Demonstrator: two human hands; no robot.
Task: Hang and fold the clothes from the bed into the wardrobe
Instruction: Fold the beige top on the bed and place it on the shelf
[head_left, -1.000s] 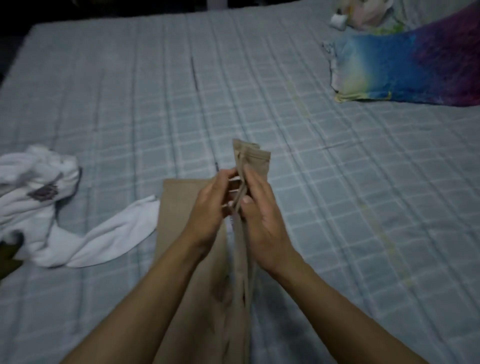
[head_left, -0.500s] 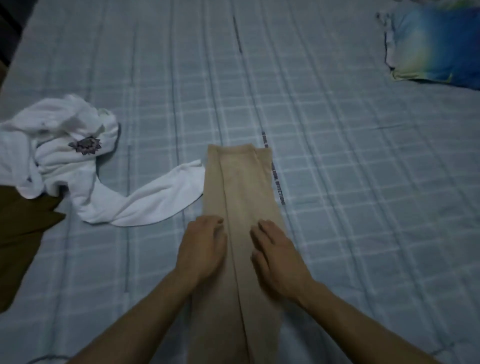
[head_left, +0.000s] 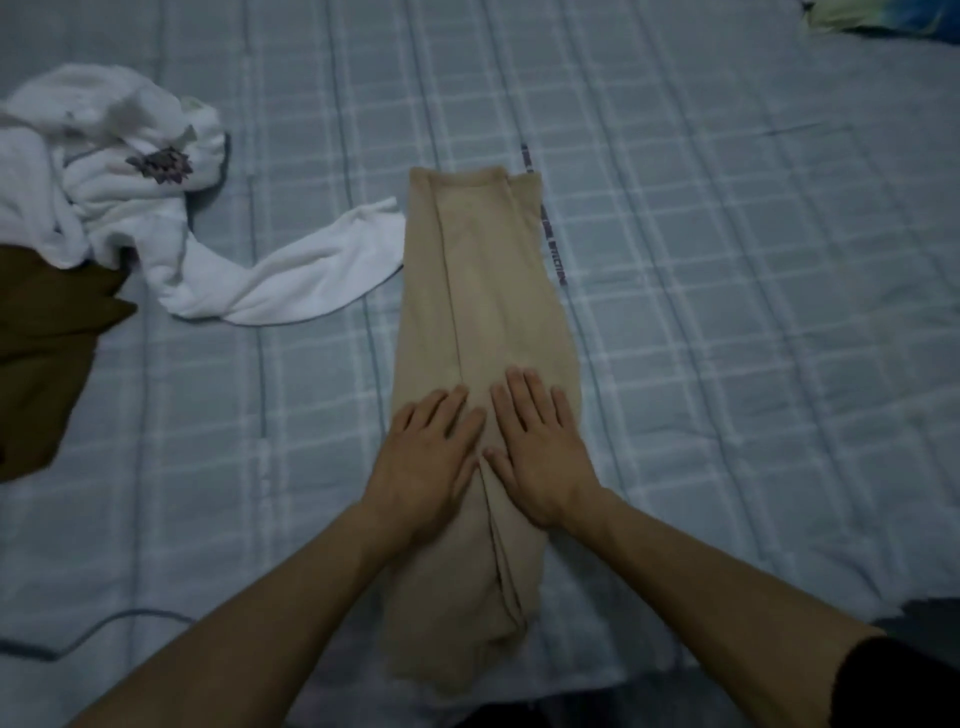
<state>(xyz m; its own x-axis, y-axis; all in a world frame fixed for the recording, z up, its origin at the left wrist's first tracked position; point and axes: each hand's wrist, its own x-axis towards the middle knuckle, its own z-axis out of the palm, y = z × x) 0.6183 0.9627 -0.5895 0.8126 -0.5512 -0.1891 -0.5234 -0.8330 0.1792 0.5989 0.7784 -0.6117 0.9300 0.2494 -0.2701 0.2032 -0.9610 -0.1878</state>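
A beige garment (head_left: 483, 291) lies folded lengthwise in a long narrow strip on the grey checked bed (head_left: 727, 312), running from the near edge away from me. My left hand (head_left: 431, 462) and my right hand (head_left: 535, 452) rest flat on its middle, side by side, fingers spread and pointing away, palms pressing the cloth down. Neither hand grips anything. The garment's near end bunches up between my forearms.
A crumpled white garment (head_left: 130, 202) with a dark flower print lies at the left, one sleeve reaching toward the beige strip. A dark brown cloth (head_left: 47, 358) sits at the left edge. A blue-green pillow corner (head_left: 878, 15) shows top right. A thin cable (head_left: 104, 629) crosses bottom left.
A second ago both hands held the beige garment's end upright, pinched between them. It now lies flat on the bed, and my hands have shifted slightly forward along it, pressing it.
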